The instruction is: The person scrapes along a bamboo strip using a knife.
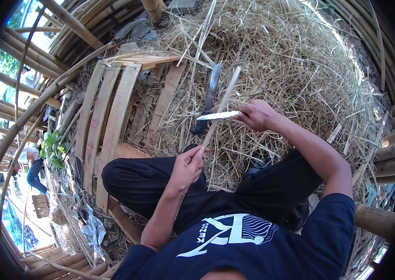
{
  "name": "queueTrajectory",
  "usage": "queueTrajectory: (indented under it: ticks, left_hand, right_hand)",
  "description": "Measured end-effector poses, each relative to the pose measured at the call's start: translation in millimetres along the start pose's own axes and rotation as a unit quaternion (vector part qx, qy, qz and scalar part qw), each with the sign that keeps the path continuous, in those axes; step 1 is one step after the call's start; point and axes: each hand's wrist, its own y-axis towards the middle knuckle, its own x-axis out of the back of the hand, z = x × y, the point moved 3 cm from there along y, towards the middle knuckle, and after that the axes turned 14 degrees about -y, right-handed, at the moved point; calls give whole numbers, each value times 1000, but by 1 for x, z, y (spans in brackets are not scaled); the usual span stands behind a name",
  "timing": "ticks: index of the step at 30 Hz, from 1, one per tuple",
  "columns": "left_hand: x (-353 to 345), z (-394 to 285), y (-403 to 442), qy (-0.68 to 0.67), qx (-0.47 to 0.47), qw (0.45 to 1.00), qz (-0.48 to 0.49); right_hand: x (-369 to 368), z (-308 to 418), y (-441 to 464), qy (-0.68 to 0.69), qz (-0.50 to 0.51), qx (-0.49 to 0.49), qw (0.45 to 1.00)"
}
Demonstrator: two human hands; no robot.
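My left hand [188, 169] is closed round the lower end of a pale, slender stick [224, 103] that slants up and to the right. Closed on the handle of a knife [217, 115] is my right hand [256, 115]. The knife's bright blade points left and crosses the stick about midway; whether it touches the wood is hard to tell. Beyond them a machete [213, 86] with a dark handle lies on the straw, its blade pointing away from me.
Dry straw [291, 60] covers the ground ahead. A slatted wooden crate [124, 105] stands at the left. Bamboo poles [74, 23] surround the space. Outside at the far left, another person [34, 168] bends over. A thick bamboo pole [378, 221] is at my right.
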Motion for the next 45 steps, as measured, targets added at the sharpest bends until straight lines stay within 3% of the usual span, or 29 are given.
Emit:
queueTrajectory:
  ticks: [4, 6, 7, 8, 9, 11, 12, 15, 17, 19, 21, 23, 25, 28, 33, 35, 36, 37, 38, 39, 40, 42, 43, 45]
  left_hand:
    - [4, -2, 1, -5, -4, 1000, -20]
    - [7, -4, -10, 2, 10, 1000, -18]
    - [10, -1, -21, 6, 28, 999, -23]
    - [13, 0, -27, 6, 35, 999, -16]
    - [13, -2, -34, 4, 32, 999, -16]
    - [22, -10, -52, 25, 36, 998, -37]
    - [30, -13, -56, 24, 17, 999, -42]
    - [36, -21, -52, 121, -68, 987, -78]
    - [33, -16, -39, 152, -119, 978, -81]
    - [26, -16, -31, 286, -224, 921, -144]
    - [19, -18, -29, 340, -239, 898, -148]
    - [8, -20, -27, 434, -310, 833, -145]
    - [-2, -19, -25, 454, -340, 810, -149]
    - [-12, -22, -25, 493, -350, 780, -161]
    - [-16, -19, -27, 549, -294, 764, -168]
    - [-12, -18, -30, 555, -269, 769, -167]
    - [-9, -15, -34, 558, -268, 768, -165]
    - [-2, -12, -42, 541, -297, 767, -173]
    - [5, -14, -48, 525, -328, 764, -181]
    - [12, -19, -53, 530, -328, 761, -181]
    - [22, -26, -64, 511, -341, 762, -206]
    - [36, -36, -76, 467, -334, 780, -250]
    - [34, -38, -75, 459, -335, 781, -258]
    - [27, -36, -66, 433, -304, 815, -236]
  right_hand:
    - [-8, -22, 10, -12, 22, -67, 997]
    - [1, -64, 12, -16, 96, -214, 972]
    - [3, -93, 7, 45, 111, -297, 947]
    - [12, -109, 1, -35, 68, -292, 953]
    - [8, -142, -8, 112, 15, -418, 901]
    - [23, -206, -38, 5, -84, -491, 867]
    - [39, -210, -50, -3, -80, -510, 856]
    - [40, -199, -47, -21, -129, -459, 879]
    - [45, -150, -26, 68, -96, -425, 898]
    - [38, -111, -9, 165, -128, -339, 917]
    - [53, -46, -1, 228, -48, -304, 924]
    - [54, -4, 5, 159, 18, -208, 965]
    - [38, 23, 9, 127, 80, -144, 978]
    - [12, 39, 8, 92, 72, -70, 991]
    - [8, 21, 8, 42, 120, -74, 989]
    - [-10, -11, 11, 47, 185, -169, 967]
    - [-13, -36, 9, 10, 157, -211, 965]
    - [-20, -75, 6, 83, 184, -321, 925]
    - [-14, -112, -6, 83, 103, -385, 913]
    - [-38, -180, -20, -33, 72, -381, 921]
    - [-18, -192, -37, -35, 31, -476, 878]
    - [3, -196, -41, -17, -59, -468, 881]
    - [17, -179, -32, -23, -58, -460, 886]
    - [29, -128, -10, 115, -55, -409, 903]
